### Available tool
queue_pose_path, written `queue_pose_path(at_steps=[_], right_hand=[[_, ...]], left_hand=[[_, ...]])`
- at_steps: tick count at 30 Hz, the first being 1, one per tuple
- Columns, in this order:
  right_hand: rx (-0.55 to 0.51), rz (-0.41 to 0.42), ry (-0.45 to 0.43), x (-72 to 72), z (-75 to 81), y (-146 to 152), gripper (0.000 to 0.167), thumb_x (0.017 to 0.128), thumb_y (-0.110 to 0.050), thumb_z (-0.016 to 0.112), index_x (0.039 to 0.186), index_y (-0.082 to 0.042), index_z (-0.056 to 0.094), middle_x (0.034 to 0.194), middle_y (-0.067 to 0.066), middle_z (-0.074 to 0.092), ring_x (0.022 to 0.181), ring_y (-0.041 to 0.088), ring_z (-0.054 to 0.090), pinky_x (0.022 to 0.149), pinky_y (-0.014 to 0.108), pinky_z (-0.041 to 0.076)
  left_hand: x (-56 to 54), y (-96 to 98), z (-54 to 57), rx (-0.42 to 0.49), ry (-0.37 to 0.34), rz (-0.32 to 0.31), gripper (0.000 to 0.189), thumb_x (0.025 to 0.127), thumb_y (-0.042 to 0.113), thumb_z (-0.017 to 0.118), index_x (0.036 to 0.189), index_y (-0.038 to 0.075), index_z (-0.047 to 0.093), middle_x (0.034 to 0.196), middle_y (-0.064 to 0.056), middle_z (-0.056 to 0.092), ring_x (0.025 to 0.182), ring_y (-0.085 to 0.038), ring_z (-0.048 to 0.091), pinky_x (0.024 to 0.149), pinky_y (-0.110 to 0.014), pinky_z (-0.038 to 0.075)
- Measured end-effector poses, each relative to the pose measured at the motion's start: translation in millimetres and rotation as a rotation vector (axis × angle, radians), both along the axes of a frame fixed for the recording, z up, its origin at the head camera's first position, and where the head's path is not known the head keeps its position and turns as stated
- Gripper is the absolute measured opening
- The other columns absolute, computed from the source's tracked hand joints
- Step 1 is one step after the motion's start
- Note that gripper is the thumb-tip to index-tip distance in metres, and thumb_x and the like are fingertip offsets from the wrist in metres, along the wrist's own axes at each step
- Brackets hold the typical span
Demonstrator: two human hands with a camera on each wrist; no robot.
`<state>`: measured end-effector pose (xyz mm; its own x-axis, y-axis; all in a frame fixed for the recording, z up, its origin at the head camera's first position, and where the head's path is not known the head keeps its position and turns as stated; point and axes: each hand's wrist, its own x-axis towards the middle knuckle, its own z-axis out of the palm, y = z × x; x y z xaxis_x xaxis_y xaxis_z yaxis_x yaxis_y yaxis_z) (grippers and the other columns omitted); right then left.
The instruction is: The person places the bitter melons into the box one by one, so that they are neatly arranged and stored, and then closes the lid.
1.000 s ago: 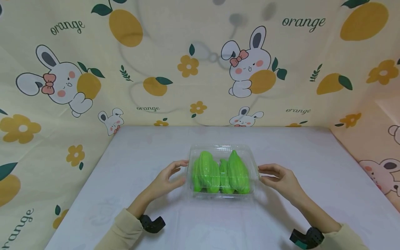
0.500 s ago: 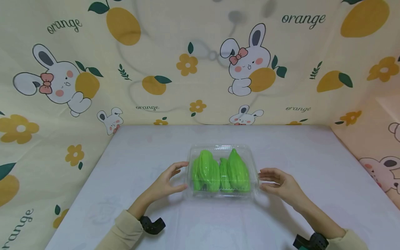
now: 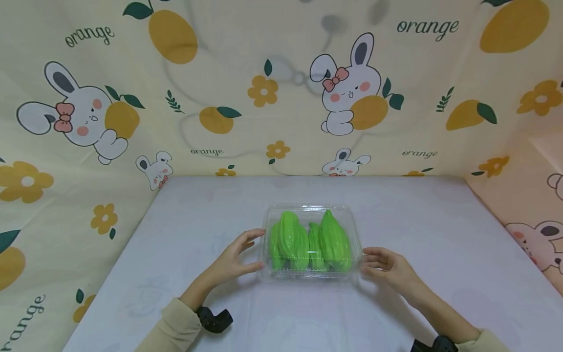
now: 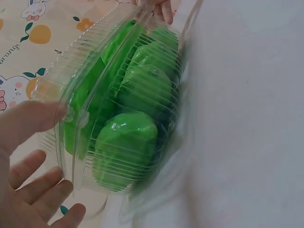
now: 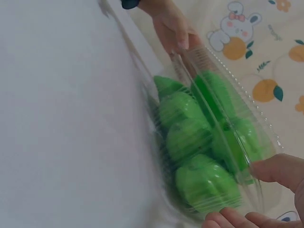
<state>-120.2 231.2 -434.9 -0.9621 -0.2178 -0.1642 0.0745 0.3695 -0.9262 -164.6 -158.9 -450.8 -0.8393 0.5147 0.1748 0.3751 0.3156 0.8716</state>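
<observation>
A clear plastic clamshell box stands on the white table with its lid down over several bright green, ridged fruits or vegetables, whose exact kind I cannot tell. My left hand is at the box's left side, fingertips near the back corner and thumb lower down. In the left wrist view its thumb touches the rim, the other fingers spread below. At the right side, my right hand has its fingertips against the box edge. Its thumb rests on the rim in the right wrist view.
A white cloth covers the table. Behind it rises a cream backdrop printed with rabbits and oranges, which continues along both sides. A black wrist camera sits on the left wrist, and another on the right.
My right hand has slid a little toward the near side along the box's right edge. The left hand has hardly moved, its thumb now closer to the box. The box stays in place.
</observation>
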Motion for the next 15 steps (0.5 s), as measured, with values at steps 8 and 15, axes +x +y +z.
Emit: queue_pose_path(at_steps=[8,15], right_hand=[[-0.067,-0.003,-0.128,2.6,-2.2,-1.3,0.066,0.092,-0.014,0.063,0.14,0.018,0.03,0.116,0.013,0.061,0.09,-0.002,0.064,0.085,0.017,0.056],[-0.109,0.046,-0.109,0.8,-2.3,-0.2,0.062,0.094,-0.016,0.061,0.135,0.021,0.034,0.101,-0.003,0.065,0.089,0.001,0.066,0.083,0.018,0.057]], left_hand=[[-0.1,0.8,-1.2,0.031,0.026,-0.004,0.072,0.082,0.009,0.075,0.142,-0.002,0.037,0.153,-0.023,0.032,0.14,-0.043,0.035,0.112,-0.057,0.037],[-0.7,1.8,-1.5,0.033,-0.076,0.04,0.077,0.083,0.011,0.075,0.144,-0.004,0.03,0.152,-0.025,0.033,0.139,-0.045,0.036,0.115,-0.057,0.034]])
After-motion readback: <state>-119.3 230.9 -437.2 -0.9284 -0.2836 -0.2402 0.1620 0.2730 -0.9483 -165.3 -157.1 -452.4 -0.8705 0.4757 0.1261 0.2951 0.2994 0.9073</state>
